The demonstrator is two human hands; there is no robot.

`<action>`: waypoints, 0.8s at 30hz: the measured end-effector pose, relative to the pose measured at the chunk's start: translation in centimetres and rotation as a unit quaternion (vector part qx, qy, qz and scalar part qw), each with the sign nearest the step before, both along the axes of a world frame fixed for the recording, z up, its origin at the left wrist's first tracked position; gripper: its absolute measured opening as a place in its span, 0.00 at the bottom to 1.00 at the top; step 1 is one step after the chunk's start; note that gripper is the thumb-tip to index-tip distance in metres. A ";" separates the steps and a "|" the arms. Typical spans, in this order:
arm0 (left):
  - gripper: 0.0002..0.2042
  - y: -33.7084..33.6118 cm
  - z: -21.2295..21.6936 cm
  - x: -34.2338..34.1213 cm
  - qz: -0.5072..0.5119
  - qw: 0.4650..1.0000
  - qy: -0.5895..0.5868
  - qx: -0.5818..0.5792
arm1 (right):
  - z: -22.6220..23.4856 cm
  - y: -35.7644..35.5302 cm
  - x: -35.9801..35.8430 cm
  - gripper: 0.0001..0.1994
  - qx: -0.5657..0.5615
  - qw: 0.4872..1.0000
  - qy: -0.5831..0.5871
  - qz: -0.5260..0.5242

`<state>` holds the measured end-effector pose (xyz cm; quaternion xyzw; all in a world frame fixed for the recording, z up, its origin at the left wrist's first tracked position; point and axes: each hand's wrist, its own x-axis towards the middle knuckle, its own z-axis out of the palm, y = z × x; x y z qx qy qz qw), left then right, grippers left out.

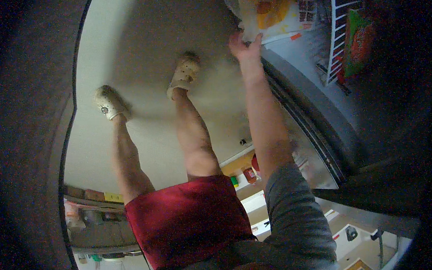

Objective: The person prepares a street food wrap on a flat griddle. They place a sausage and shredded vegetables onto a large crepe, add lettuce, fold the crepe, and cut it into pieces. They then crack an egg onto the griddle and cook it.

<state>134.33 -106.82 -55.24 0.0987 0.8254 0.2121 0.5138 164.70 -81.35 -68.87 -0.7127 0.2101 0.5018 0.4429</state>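
Observation:
My right arm reaches up the middle of the view. At its end my right hand [246, 48] grips the near edge of a clear plastic bag [277, 18] with yellow and orange print. Its thumb is on one side and its fingers curl on the other; the fingertips are partly hidden by the bag. The bag is at the opening of a cold-storage cabinet [317, 105] with a pale inside and a dark seal along its edge. My left hand is not in view.
A white wire basket [334, 41] stands in the cabinet, beside a green and red package [358, 42]. My feet, in pale clogs [184, 74], are on the grey floor [152, 47]. Shelves with jars and boxes [94, 195] run along the lower left.

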 end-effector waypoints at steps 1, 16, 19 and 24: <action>0.45 0.5 0.0 -0.2 -0.006 1.000 0.002 0.006 | -1.6 0.5 1.9 0.25 0.057 0.998 0.026 0.008; 0.46 -1.8 15.1 -10.4 -0.020 0.980 0.182 0.082 | 6.4 -11.2 -8.8 0.08 0.261 0.935 0.231 0.069; 0.46 -2.5 21.2 -12.4 -0.070 0.959 0.246 0.118 | 13.0 -21.6 -7.0 0.12 0.206 0.924 0.295 0.131; 0.46 -2.8 28.9 -9.4 -0.161 0.931 0.294 0.146 | 29.8 -25.8 -4.9 0.13 0.011 0.961 0.086 0.264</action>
